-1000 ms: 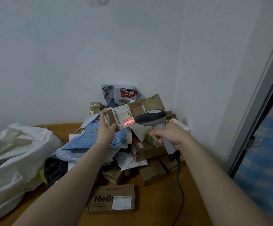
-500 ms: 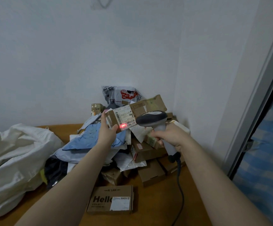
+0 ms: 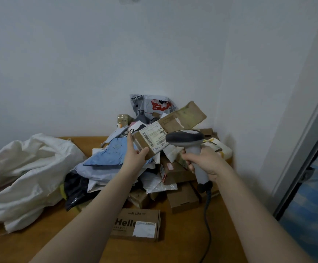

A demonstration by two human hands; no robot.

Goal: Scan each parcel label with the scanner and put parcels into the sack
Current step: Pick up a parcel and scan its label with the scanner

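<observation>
My left hand (image 3: 135,156) holds a long brown cardboard parcel (image 3: 175,123) up over the pile, its white label (image 3: 154,137) turned toward me. My right hand (image 3: 205,164) grips the handle of a grey scanner (image 3: 185,138), whose dark head sits just right of the label. No red light shows on the label. The scanner's black cable (image 3: 207,221) runs down across the table. A white woven sack (image 3: 23,173) lies crumpled at the left of the table.
A heap of cardboard boxes and plastic mailers (image 3: 154,175) fills the table's back corner against the wall. A flat "Hello" box (image 3: 137,225) lies near the front. The wooden table (image 3: 188,240) ends at the right near a door frame (image 3: 306,149).
The red scan light on the label has gone out. The parcel and scanner have hardly shifted in my hands.
</observation>
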